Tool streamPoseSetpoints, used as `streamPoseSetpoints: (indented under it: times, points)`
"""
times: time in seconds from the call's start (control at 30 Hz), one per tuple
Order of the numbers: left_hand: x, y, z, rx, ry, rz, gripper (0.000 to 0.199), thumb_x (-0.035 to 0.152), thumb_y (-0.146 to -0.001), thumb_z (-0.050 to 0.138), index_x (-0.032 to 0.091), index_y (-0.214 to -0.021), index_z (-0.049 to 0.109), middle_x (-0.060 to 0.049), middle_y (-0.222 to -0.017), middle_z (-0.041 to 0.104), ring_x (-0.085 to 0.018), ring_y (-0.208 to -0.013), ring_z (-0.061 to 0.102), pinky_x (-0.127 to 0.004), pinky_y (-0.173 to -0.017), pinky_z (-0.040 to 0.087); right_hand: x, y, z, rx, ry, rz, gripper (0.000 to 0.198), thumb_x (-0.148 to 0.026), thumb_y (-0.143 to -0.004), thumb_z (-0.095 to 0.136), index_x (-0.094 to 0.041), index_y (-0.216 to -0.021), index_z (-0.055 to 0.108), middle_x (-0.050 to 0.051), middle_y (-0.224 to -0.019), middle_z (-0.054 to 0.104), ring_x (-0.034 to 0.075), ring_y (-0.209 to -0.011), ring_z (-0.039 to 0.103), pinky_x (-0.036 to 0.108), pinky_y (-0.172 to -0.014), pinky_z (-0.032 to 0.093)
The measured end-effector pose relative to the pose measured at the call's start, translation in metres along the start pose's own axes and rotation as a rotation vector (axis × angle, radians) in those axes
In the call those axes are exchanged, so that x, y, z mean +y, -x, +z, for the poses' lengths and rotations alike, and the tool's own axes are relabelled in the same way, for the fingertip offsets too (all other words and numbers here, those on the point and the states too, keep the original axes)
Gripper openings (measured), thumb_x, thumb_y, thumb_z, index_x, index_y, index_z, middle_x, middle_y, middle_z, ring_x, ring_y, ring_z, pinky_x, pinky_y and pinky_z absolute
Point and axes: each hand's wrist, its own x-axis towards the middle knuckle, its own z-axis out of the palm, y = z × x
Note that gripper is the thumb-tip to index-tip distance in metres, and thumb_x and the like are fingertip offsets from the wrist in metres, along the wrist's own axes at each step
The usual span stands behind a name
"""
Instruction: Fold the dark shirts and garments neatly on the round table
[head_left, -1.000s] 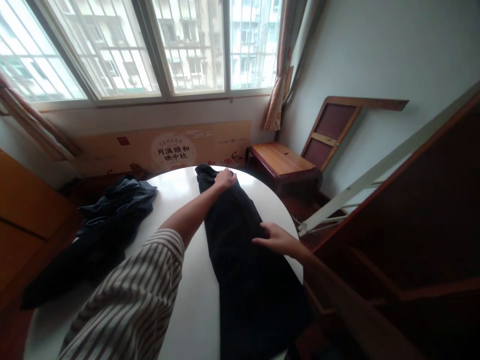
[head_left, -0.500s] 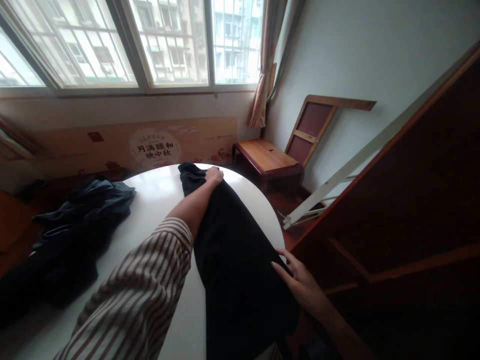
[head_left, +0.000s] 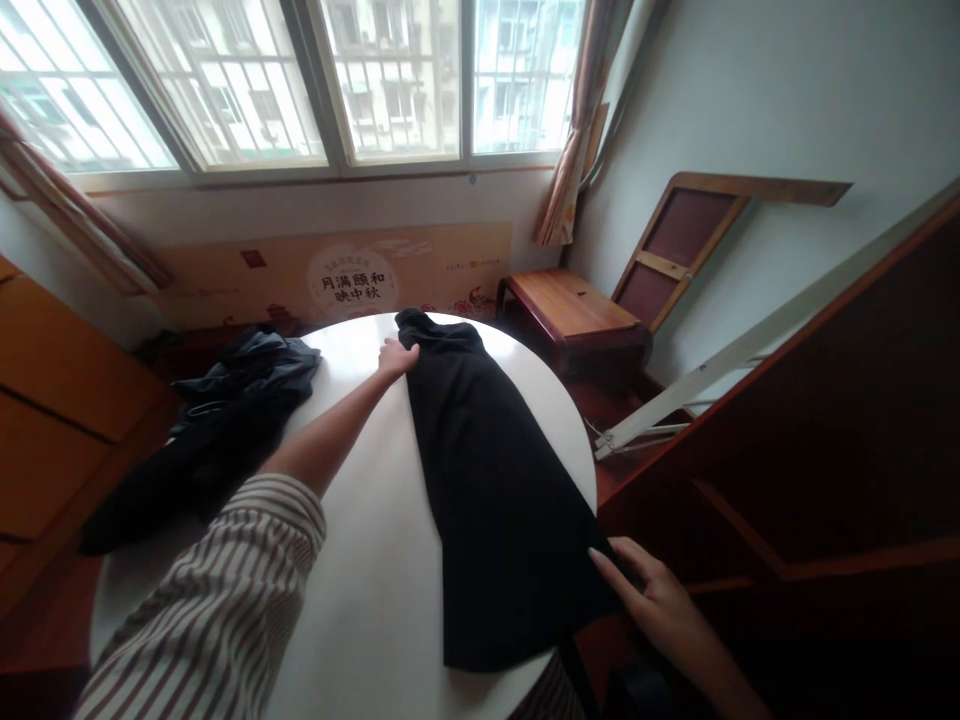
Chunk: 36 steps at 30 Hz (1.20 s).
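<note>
A black garment (head_left: 502, 470) lies lengthwise on the round white table (head_left: 360, 560), narrow and bunched at the far end and widening to a straight near edge. Whether it is a skirt or folded trousers I cannot tell. My left hand (head_left: 397, 357) reaches out to its far left edge, thumb on the cloth and fingers closed there. At the near right corner, my right hand (head_left: 660, 595) pinches the edge, its thumb above and its fingers partly hidden behind the cloth.
A dark pile of clothes (head_left: 232, 420) rests at the table's left side. Past the table are a small wooden table (head_left: 577, 300) and a printed board (head_left: 420, 270) below the window. A large dark wooden panel (head_left: 810, 440) leans close on the right.
My left hand has gone from the top of the garment to its left edge. The garment lies flatter, its near edge now showing. My right hand is nearer its near corner; the view has shifted left.
</note>
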Motion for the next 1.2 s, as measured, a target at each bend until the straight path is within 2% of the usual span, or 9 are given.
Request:
streamPoseSetpoints:
  times: [0.1, 0.17, 0.4, 0.57, 0.67, 0.83, 0.9, 1.03, 1.2]
  points:
    - [-0.013, 0.002, 0.000, -0.113, 0.033, -0.042, 0.039, 0.046, -0.086, 0.066, 0.008, -0.092, 0.070, -0.017, -0.089, 0.073, -0.026, -0.078, 0.072, -0.030, -0.067, 0.054, 0.002, -0.001, 0.009, -0.102, -0.193, 0.078, 0.055, -0.072, -0.074, 0.065, -0.020, -0.089, 0.074, 0.008, -0.094, 0.075, 0.028, -0.090, 0.070, 0.036, -0.084, 0.057]
    - [-0.014, 0.002, 0.003, -0.134, 0.050, -0.051, 0.035, 0.044, -0.086, 0.066, 0.009, -0.088, 0.071, -0.014, -0.082, 0.074, -0.023, -0.069, 0.071, -0.027, -0.060, 0.052, 0.005, -0.002, 0.014, -0.100, -0.247, 0.093, 0.055, -0.071, -0.073, 0.068, -0.020, -0.091, 0.074, 0.009, -0.098, 0.076, 0.028, -0.091, 0.071, 0.037, -0.087, 0.057]
    - [-0.007, 0.003, 0.001, -0.073, 0.050, -0.014, 0.026, 0.024, -0.089, 0.055, 0.007, -0.103, 0.071, -0.015, -0.098, 0.074, -0.022, -0.089, 0.071, -0.023, -0.068, 0.050, 0.003, 0.011, 0.005, -0.128, -0.275, 0.114, 0.052, -0.066, -0.068, 0.076, -0.019, -0.092, 0.077, 0.010, -0.101, 0.077, 0.031, -0.099, 0.071, 0.041, -0.092, 0.056]
    - [0.001, 0.028, -0.011, -0.028, 0.008, 0.097, 0.036, 0.026, -0.093, 0.052, 0.005, -0.120, 0.062, -0.021, -0.119, 0.066, -0.029, -0.115, 0.062, -0.030, -0.091, 0.048, 0.000, 0.012, 0.000, -0.202, -0.304, 0.111, 0.049, -0.064, -0.074, 0.073, -0.020, -0.097, 0.078, 0.009, -0.102, 0.077, 0.030, -0.100, 0.072, 0.042, -0.097, 0.054]
    - [-0.011, 0.072, -0.018, -0.044, -0.003, 0.283, 0.038, 0.025, -0.094, 0.053, 0.012, -0.129, 0.057, -0.018, -0.132, 0.057, -0.026, -0.120, 0.057, -0.031, -0.099, 0.046, -0.001, 0.006, -0.002, -0.231, -0.253, 0.115, 0.049, -0.065, -0.072, 0.073, -0.022, -0.095, 0.079, 0.008, -0.103, 0.077, 0.031, -0.100, 0.072, 0.043, -0.098, 0.054]
    - [-0.067, 0.202, -0.036, -0.386, -0.105, 0.966, 0.027, 0.029, -0.099, 0.046, 0.021, -0.119, 0.062, -0.010, -0.123, 0.061, -0.020, -0.099, 0.065, -0.031, -0.088, 0.051, -0.001, -0.003, -0.009, -0.208, -0.138, 0.129, 0.053, -0.066, -0.059, 0.080, -0.024, -0.091, 0.081, 0.010, -0.104, 0.077, 0.036, -0.109, 0.068, 0.044, -0.098, 0.054]
    - [-0.085, 0.259, -0.046, -0.453, -0.068, 1.004, 0.032, 0.044, -0.097, 0.051, 0.022, -0.117, 0.062, -0.010, -0.116, 0.064, -0.020, -0.094, 0.066, -0.030, -0.085, 0.052, 0.001, -0.007, -0.010, -0.246, -0.122, 0.152, 0.054, -0.067, -0.058, 0.081, -0.025, -0.091, 0.081, 0.011, -0.104, 0.077, 0.038, -0.107, 0.069, 0.044, -0.093, 0.058]
    - [-0.094, 0.339, -0.054, -0.524, -0.062, 0.899, 0.076, 0.062, -0.078, 0.069, 0.018, -0.136, 0.046, -0.011, -0.110, 0.066, -0.026, -0.093, 0.066, -0.036, -0.083, 0.054, 0.003, -0.013, -0.009, -0.328, -0.091, 0.153, 0.055, -0.070, -0.059, 0.078, -0.024, -0.091, 0.081, 0.011, -0.104, 0.077, 0.038, -0.103, 0.071, 0.041, -0.088, 0.060]
    - [-0.087, 0.365, -0.045, -0.544, -0.135, 0.893, 0.041, 0.031, -0.091, 0.060, 0.018, -0.127, 0.047, -0.008, -0.105, 0.067, -0.022, -0.091, 0.065, -0.032, -0.084, 0.052, 0.006, -0.015, -0.012, -0.314, -0.047, 0.144, 0.058, -0.070, -0.055, 0.080, -0.023, -0.089, 0.081, 0.011, -0.100, 0.078, 0.038, -0.101, 0.072, 0.039, -0.084, 0.061]
